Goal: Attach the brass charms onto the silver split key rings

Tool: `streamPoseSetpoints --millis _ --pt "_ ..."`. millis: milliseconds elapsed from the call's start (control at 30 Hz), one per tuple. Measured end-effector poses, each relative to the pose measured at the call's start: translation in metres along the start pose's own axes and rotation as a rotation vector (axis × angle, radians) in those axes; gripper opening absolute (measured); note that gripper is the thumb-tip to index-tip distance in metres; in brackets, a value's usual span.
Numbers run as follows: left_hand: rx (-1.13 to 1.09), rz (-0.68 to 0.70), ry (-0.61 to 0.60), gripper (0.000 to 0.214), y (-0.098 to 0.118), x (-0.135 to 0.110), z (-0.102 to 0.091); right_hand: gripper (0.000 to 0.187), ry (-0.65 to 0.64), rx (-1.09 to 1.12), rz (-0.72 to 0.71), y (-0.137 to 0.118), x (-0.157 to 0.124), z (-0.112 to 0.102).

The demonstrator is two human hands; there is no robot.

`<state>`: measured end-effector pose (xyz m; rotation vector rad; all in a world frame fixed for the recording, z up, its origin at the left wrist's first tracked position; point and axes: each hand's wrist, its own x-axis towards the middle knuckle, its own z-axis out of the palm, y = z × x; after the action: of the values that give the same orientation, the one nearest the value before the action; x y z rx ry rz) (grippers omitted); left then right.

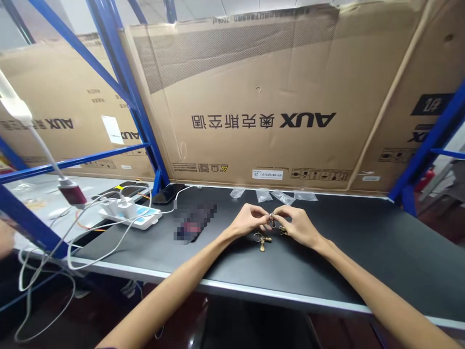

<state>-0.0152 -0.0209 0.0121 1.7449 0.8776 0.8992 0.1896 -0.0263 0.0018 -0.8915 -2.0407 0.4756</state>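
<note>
Both hands meet over the middle of the black tabletop. My left hand [250, 220] pinches one side of a small metal key ring [272, 220], its fingertips pressed together. My right hand [296, 224] grips the other side of the same key ring between thumb and forefinger. A small brass-coloured charm [282, 230] hangs under the right fingers; fingers partly hide how it joins the ring. Just below the hands, a second key ring [257, 237] lies on the table with brass-coloured charms [262, 246] attached.
Several clear plastic bags [283, 197] lie along the back edge, before a large cardboard box [232, 140]. At left are a pixelated phone-like object [194, 223], a black phone [167, 194], a white power strip [141, 215] and loose cables. Blue rack posts [140, 121] flank the table. A person's blurred skin shows far left.
</note>
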Motion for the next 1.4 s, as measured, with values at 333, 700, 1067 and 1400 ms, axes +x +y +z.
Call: streamPoseSetpoints --millis 333,700,1067,1400 --pt "0.203 0.146 0.134 0.022 -0.006 0.003 0.003 0.018 0.085 -0.111 0.024 -0.002 0.001 0.0" --pt "0.243 0.137 0.15 0.016 -0.006 0.004 0.008 0.023 0.046 -0.291 -0.062 0.001 -0.004 0.005" --pt "-0.053 0.025 0.208 0.024 -0.006 0.01 -0.001 0.031 -0.159 -0.429 -0.133 0.001 0.0 -0.011" --pt "-0.223 -0.01 0.234 0.039 -0.008 0.011 -0.003 0.016 -0.388 -0.458 -0.084 0.003 -0.006 -0.033"
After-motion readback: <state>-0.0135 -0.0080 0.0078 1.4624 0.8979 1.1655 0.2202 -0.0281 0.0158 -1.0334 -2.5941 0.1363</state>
